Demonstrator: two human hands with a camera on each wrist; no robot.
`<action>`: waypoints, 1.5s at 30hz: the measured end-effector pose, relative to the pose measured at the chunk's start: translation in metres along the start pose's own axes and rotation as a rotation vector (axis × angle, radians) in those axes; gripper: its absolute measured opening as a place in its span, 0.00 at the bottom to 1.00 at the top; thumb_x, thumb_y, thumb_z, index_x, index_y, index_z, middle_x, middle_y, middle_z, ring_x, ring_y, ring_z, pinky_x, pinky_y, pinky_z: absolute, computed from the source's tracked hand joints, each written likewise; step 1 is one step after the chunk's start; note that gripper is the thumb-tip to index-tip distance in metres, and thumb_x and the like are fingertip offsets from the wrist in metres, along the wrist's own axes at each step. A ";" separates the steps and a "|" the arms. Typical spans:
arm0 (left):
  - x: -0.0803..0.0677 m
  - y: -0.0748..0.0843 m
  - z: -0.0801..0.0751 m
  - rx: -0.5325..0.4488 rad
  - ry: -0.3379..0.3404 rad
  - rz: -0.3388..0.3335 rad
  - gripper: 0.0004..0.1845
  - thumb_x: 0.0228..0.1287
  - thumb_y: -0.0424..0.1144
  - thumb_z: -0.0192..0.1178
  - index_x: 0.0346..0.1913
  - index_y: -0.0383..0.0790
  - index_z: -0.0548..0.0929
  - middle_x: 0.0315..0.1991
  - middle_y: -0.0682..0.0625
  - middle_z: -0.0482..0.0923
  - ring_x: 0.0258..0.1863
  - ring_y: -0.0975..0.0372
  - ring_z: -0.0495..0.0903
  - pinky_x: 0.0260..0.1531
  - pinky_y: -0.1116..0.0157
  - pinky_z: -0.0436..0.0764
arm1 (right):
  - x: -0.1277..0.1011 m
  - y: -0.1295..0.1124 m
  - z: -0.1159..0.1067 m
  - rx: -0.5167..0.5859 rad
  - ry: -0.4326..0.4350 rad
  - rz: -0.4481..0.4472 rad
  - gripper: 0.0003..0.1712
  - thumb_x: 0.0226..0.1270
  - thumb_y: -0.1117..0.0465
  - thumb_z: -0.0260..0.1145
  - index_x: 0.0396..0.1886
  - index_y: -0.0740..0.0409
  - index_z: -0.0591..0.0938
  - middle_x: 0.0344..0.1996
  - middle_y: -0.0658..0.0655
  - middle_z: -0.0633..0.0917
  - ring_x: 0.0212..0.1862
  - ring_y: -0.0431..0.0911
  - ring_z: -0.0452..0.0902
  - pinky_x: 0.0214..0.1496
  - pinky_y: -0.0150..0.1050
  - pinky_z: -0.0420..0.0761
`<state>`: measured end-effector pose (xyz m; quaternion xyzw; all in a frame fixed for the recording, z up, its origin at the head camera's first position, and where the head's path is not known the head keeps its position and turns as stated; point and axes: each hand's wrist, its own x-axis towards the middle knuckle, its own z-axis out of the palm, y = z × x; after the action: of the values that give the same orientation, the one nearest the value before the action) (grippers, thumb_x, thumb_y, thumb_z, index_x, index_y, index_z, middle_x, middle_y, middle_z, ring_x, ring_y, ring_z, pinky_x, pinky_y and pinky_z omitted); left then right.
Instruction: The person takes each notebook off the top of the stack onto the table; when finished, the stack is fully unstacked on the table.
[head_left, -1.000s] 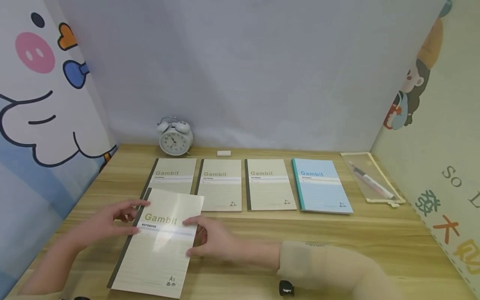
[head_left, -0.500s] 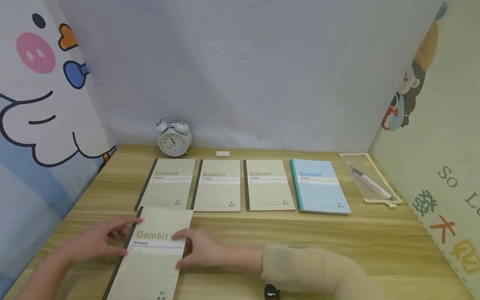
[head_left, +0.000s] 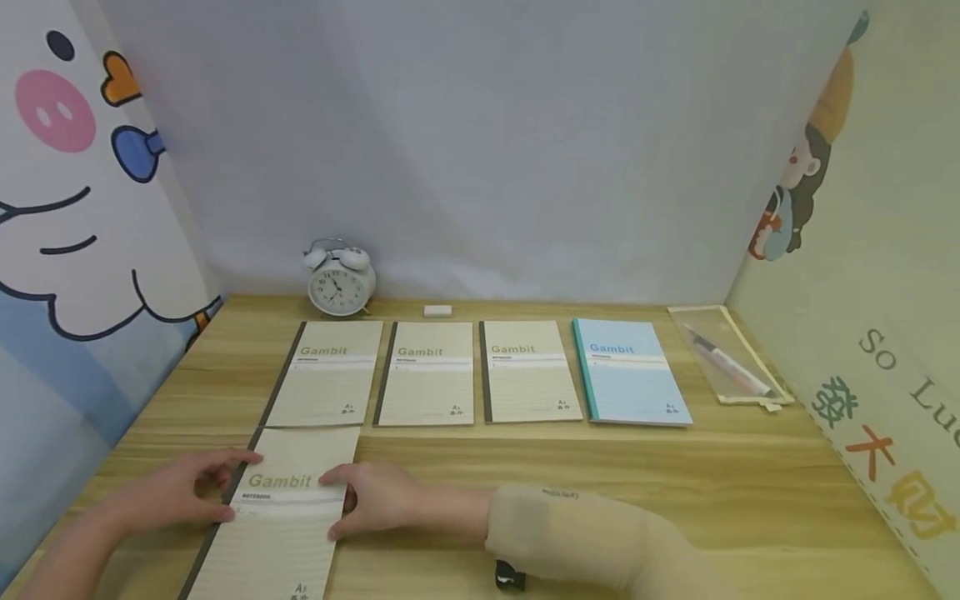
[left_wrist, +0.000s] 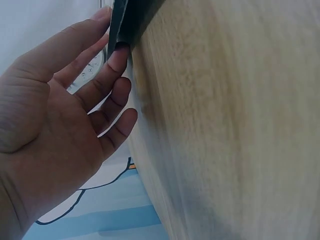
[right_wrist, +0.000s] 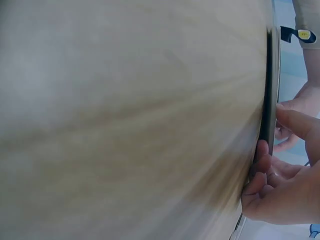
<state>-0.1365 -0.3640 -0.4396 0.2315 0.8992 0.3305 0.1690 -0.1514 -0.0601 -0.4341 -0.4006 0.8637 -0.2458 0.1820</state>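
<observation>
A cream Gambit notebook with a dark spine lies at the front left, its lower end cut off by the frame. My left hand pinches its spine edge; in the left wrist view a finger sits under the dark spine, the thumb on the other side. On the opposite edge, my right hand grips the notebook, thumb on the cover. In the right wrist view a dark gap shows between notebook and table. Its top edge meets the bottom of another cream notebook.
Two more cream notebooks and a blue notebook continue the row rightward. Behind them stand a white alarm clock and a white eraser. A clear pouch with a pen lies at the right. Walls enclose the wooden table.
Both hands have brought the notebook down and left, toward the table's front. It no longer overlaps the first notebook of the row. The view has shifted slightly.
</observation>
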 end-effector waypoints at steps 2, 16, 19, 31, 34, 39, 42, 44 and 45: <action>0.000 0.000 -0.002 0.030 0.001 -0.006 0.32 0.56 0.45 0.67 0.62 0.35 0.71 0.31 0.55 0.70 0.31 0.71 0.66 0.27 0.70 0.64 | 0.003 0.000 -0.002 -0.002 -0.008 -0.011 0.35 0.52 0.53 0.74 0.61 0.54 0.75 0.22 0.40 0.78 0.25 0.27 0.70 0.30 0.18 0.68; 0.008 0.008 -0.011 0.212 0.068 -0.038 0.36 0.46 0.52 0.72 0.57 0.36 0.76 0.37 0.52 0.71 0.35 0.70 0.66 0.33 0.70 0.70 | -0.002 0.020 -0.022 0.223 -0.092 -0.080 0.32 0.59 0.56 0.70 0.63 0.55 0.73 0.23 0.42 0.78 0.26 0.30 0.70 0.31 0.22 0.73; 0.013 0.016 -0.016 0.234 0.120 0.044 0.33 0.47 0.50 0.72 0.56 0.36 0.77 0.32 0.55 0.68 0.33 0.70 0.66 0.32 0.69 0.70 | -0.009 0.021 -0.037 0.184 -0.069 -0.109 0.32 0.59 0.54 0.70 0.62 0.54 0.74 0.25 0.42 0.80 0.27 0.30 0.71 0.31 0.22 0.73; 0.056 0.081 -0.048 0.334 0.131 0.043 0.32 0.52 0.52 0.69 0.59 0.43 0.76 0.38 0.56 0.74 0.39 0.63 0.72 0.36 0.63 0.73 | -0.051 0.030 -0.110 0.025 0.038 -0.166 0.29 0.59 0.48 0.69 0.61 0.45 0.75 0.30 0.43 0.77 0.32 0.38 0.68 0.33 0.26 0.69; 0.070 0.097 -0.053 0.369 0.156 0.058 0.30 0.53 0.51 0.69 0.59 0.44 0.77 0.39 0.56 0.75 0.39 0.62 0.72 0.38 0.60 0.74 | -0.064 0.033 -0.129 -0.014 0.073 -0.148 0.29 0.60 0.49 0.68 0.62 0.44 0.74 0.31 0.43 0.76 0.35 0.42 0.70 0.36 0.28 0.70; 0.096 0.126 -0.060 0.432 0.218 0.161 0.26 0.54 0.43 0.69 0.57 0.44 0.78 0.38 0.56 0.76 0.41 0.60 0.72 0.43 0.55 0.74 | -0.089 0.037 -0.158 -0.051 0.143 -0.108 0.30 0.59 0.50 0.69 0.62 0.45 0.74 0.33 0.44 0.76 0.36 0.42 0.72 0.37 0.32 0.73; 0.112 0.145 -0.062 0.443 0.251 0.196 0.25 0.56 0.43 0.68 0.58 0.43 0.78 0.38 0.55 0.77 0.43 0.58 0.72 0.46 0.54 0.73 | -0.105 0.044 -0.174 -0.079 0.202 -0.093 0.29 0.60 0.51 0.69 0.62 0.45 0.74 0.33 0.43 0.77 0.35 0.40 0.71 0.37 0.34 0.74; 0.122 0.156 -0.062 0.449 0.276 0.219 0.25 0.57 0.44 0.67 0.58 0.43 0.77 0.39 0.54 0.77 0.45 0.57 0.72 0.48 0.53 0.72 | -0.114 0.051 -0.183 -0.102 0.241 -0.079 0.29 0.60 0.51 0.69 0.62 0.46 0.74 0.34 0.43 0.77 0.35 0.39 0.69 0.37 0.34 0.74; 0.126 0.163 -0.062 0.448 0.288 0.235 0.25 0.57 0.44 0.67 0.58 0.43 0.77 0.40 0.53 0.77 0.45 0.56 0.72 0.48 0.52 0.71 | -0.118 0.055 -0.187 -0.116 0.262 -0.071 0.29 0.60 0.51 0.69 0.62 0.46 0.74 0.34 0.43 0.77 0.36 0.39 0.68 0.38 0.35 0.73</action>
<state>-0.2207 -0.2199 -0.3040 0.3164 0.9315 0.1705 -0.0554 -0.2076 0.1150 -0.2996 -0.4053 0.8780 -0.2521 0.0354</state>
